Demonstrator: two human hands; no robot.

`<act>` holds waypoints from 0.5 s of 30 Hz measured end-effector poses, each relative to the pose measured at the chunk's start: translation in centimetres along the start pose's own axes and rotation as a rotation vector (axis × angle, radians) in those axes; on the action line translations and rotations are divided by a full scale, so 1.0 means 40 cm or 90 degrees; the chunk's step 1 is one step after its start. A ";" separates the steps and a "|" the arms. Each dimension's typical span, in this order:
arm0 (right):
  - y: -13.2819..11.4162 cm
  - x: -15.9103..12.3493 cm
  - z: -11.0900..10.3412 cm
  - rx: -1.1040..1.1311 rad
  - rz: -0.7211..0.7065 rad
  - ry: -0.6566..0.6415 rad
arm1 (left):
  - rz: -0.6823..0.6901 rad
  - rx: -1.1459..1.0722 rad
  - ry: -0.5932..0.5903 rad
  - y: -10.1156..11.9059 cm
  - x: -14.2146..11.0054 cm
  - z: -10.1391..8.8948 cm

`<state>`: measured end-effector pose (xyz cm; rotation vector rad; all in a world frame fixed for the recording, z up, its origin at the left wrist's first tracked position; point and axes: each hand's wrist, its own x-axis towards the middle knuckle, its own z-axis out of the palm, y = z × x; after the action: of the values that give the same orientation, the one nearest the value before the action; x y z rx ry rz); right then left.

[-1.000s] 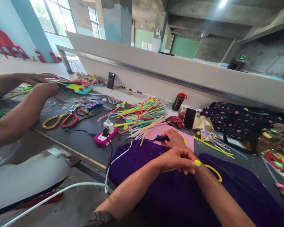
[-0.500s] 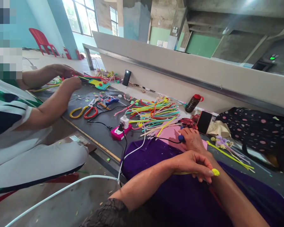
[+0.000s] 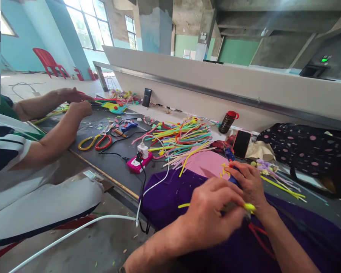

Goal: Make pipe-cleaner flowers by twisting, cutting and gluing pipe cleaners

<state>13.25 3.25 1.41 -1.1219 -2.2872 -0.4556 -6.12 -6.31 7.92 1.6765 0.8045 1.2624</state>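
My left hand [image 3: 213, 206] is closed in a pinch on a yellow pipe cleaner [image 3: 184, 206]. One end sticks out to the left, and a thick yellow tip [image 3: 249, 207] shows by the fingertips on the right. Just beyond, my right hand [image 3: 248, 182] is wrapped round a blue glue gun [image 3: 233, 180], mostly hidden by the fingers. Small yellow pieces [image 3: 224, 170] show beside those fingers, over a pink sheet [image 3: 206, 163]. Purple cloth [image 3: 165, 189] lies under both hands. A heap of coloured pipe cleaners [image 3: 182, 136] spreads beyond the sheet.
A pink power strip [image 3: 139, 162] with a white plug stands left of the cloth, its cables trailing over the edge. Scissors [image 3: 102, 142] and another blue glue gun [image 3: 129, 126] lie farther left, near a co-worker's arms [image 3: 59, 125]. A phone [image 3: 242, 144] and bottle [image 3: 228, 122] stand at the back.
My right hand has drawn back towards me with the blue glue gun, which was lying near the pink sheet. My left hand has turned over, still pinching the yellow pipe cleaner.
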 end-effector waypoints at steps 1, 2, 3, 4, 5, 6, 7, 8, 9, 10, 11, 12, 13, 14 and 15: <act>0.000 -0.008 -0.015 -0.005 -0.006 0.002 | -0.005 0.017 0.034 -0.001 0.006 -0.009; -0.002 -0.015 -0.029 -0.009 -0.013 0.005 | -0.019 0.012 0.054 -0.005 0.013 -0.017; -0.003 -0.023 -0.042 -0.010 -0.019 0.011 | -0.042 -0.016 0.060 -0.010 0.019 -0.026; -0.005 -0.031 -0.053 -0.009 -0.023 0.022 | -0.074 -0.070 0.055 -0.015 0.023 -0.037; -0.007 -0.040 -0.061 -0.004 -0.023 0.035 | -0.113 -0.141 0.050 -0.019 0.027 -0.049; -0.007 -0.049 -0.066 0.005 -0.020 0.046 | -0.161 -0.219 0.049 -0.020 0.031 -0.063; -0.007 -0.058 -0.068 0.017 -0.014 0.056 | -0.205 -0.282 0.043 -0.020 0.036 -0.078; -0.006 -0.067 -0.068 0.030 -0.006 0.067 | -0.233 -0.323 0.040 -0.019 0.046 -0.094; -0.005 -0.076 -0.066 0.043 0.004 0.078 | -0.227 -0.354 0.055 -0.018 0.060 -0.109; -0.004 -0.083 -0.062 0.055 0.013 0.088 | -0.217 -0.370 0.067 -0.020 0.080 -0.121; -0.004 -0.088 -0.057 0.065 0.019 0.098 | -0.213 -0.363 0.070 -0.026 0.106 -0.129; -0.005 -0.091 -0.053 0.073 0.023 0.107 | -0.212 -0.335 0.071 -0.038 0.136 -0.132; -0.007 -0.092 -0.049 0.079 0.025 0.112 | -0.224 -0.284 0.066 -0.055 0.168 -0.130; -0.010 -0.092 -0.045 0.083 0.024 0.111 | -0.257 -0.204 0.058 -0.077 0.200 -0.124; -0.013 -0.091 -0.042 0.086 0.024 0.109 | -0.320 -0.092 0.044 -0.102 0.227 -0.116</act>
<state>15.21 -0.19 0.51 -1.0168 -2.1118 -0.3628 -8.05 4.52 8.39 1.2172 1.0690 0.9990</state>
